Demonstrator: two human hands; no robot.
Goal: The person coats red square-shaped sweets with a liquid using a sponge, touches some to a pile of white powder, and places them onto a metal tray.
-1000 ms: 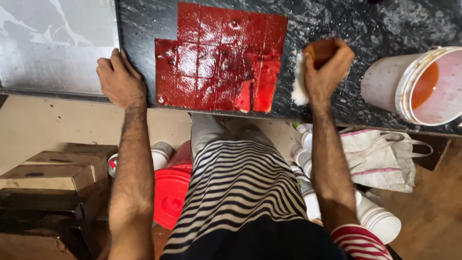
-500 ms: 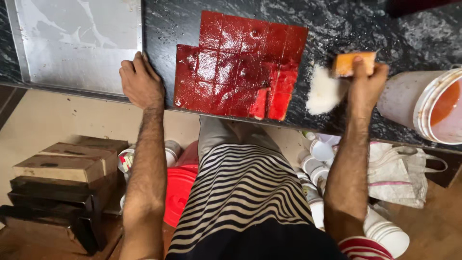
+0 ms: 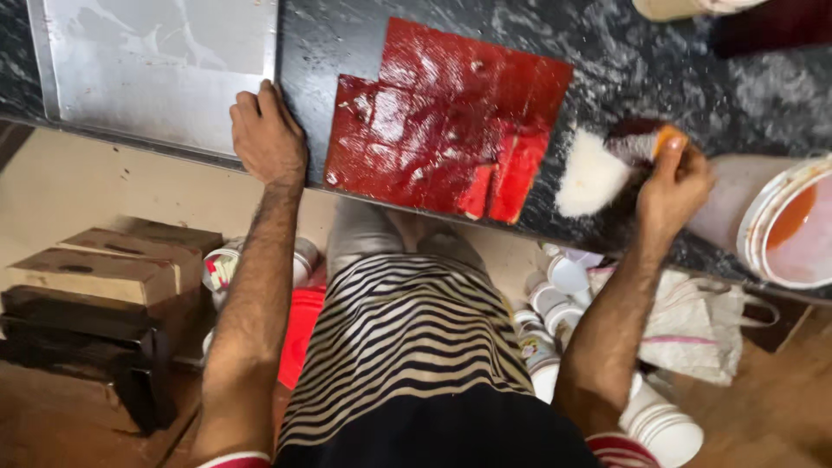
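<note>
A glossy red sheet [image 3: 446,121], scored into squares, lies flat on the dark stone counter [image 3: 607,52]. My left hand [image 3: 267,134] rests palm down on the counter edge just left of the sheet, holding nothing. My right hand [image 3: 674,186] grips a small orange piece [image 3: 667,141] at the counter to the right of the sheet. Beside that hand sits a small white powdery heap [image 3: 589,178]. Two cut red strips at the sheet's near edge stand slightly apart from the rest.
A metal tray [image 3: 156,65] lies at the counter's left. A white bucket [image 3: 784,225] with orange liquid stands at the right. Below are wooden blocks [image 3: 104,277], a red tub [image 3: 299,334], stacked white cups [image 3: 555,321] and a cloth bag [image 3: 702,321].
My right hand has come down from a raised position to the counter beside the white heap, still holding the orange piece. My left hand has stayed put on the counter edge.
</note>
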